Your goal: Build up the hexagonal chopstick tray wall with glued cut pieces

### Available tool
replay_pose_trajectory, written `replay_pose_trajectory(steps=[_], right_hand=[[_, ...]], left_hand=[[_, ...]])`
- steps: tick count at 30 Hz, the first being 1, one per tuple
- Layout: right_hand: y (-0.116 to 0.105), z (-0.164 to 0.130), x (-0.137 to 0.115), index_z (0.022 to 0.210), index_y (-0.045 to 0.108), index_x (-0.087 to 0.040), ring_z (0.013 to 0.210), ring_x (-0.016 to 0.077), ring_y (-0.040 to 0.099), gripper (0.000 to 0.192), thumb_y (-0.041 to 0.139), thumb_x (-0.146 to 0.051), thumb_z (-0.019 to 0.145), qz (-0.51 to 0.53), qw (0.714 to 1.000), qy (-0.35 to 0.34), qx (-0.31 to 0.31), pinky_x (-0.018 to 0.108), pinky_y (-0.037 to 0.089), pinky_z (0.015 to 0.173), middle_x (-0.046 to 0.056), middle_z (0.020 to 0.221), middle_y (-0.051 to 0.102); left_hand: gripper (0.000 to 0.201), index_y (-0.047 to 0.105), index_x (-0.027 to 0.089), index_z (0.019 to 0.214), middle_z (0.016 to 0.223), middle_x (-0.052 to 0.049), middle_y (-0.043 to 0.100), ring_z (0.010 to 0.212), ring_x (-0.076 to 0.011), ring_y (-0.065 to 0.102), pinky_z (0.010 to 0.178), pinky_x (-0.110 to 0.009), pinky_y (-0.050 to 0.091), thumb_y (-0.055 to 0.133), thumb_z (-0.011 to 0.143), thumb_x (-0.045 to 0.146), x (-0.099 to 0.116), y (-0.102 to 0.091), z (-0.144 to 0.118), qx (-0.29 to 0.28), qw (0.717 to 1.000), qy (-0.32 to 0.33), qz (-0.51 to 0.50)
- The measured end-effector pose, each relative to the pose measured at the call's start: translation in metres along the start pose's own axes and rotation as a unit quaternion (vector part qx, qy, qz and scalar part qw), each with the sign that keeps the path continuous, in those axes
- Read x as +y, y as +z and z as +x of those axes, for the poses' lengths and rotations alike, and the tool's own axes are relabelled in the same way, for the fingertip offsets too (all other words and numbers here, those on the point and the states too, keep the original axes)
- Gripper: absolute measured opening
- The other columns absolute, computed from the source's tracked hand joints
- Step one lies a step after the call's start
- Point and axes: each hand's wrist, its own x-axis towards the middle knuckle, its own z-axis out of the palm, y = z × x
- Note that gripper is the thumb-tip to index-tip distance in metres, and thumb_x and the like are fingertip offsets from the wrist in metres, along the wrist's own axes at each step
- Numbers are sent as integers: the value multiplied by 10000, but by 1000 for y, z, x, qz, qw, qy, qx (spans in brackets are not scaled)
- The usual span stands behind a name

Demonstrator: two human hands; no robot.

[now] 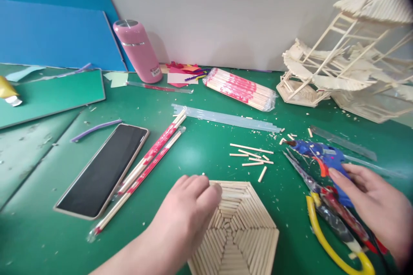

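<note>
My left hand (190, 210) rests at the upper left edge of a flat many-sided panel (245, 223) built from rings of thin wooden sticks. Its fingers are curled together, and whatever they might pinch is hidden. At the right, my right hand (374, 202) has its thumb and fingers around the handle of a blue glue gun (335, 159) with an orange trigger. The gun's nozzle points left, low over the table. Pliers with red handles (338, 206) and scissors with a yellow handle (319, 227) lie beside and below the gun.
Short cut sticks (251, 150) lie beyond the panel, with clear glue sticks (226, 118) behind them. A phone (103, 167), wrapped stick bundles (151, 159), a pink bottle (138, 51), a stick pack (240, 89) and a stick-built tower model (348, 51) surround the work area.
</note>
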Motion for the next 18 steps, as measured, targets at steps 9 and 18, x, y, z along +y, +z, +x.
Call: replay_pose_trajectory(steps=[9, 18], right_hand=[[28, -24, -92, 913, 620, -243, 804, 141, 551, 137, 579, -198, 790, 44, 947, -313, 58, 272, 433, 730, 18, 890, 573], [65, -25, -137, 893, 645, -153, 707, 145, 471, 137, 565, -108, 792, 91, 898, -426, -61, 290, 400, 604, 42, 749, 535]], left_hand=[[241, 556, 172, 842, 676, -4, 496, 609, -138, 483, 568, -258, 387, 326, 903, 204, 1, -10, 17, -71, 990, -103, -61], [153, 456, 187, 801, 704, 7, 505, 629, -127, 484, 577, -246, 391, 338, 899, 188, 5, -7, 16, -64, 986, -120, -102]])
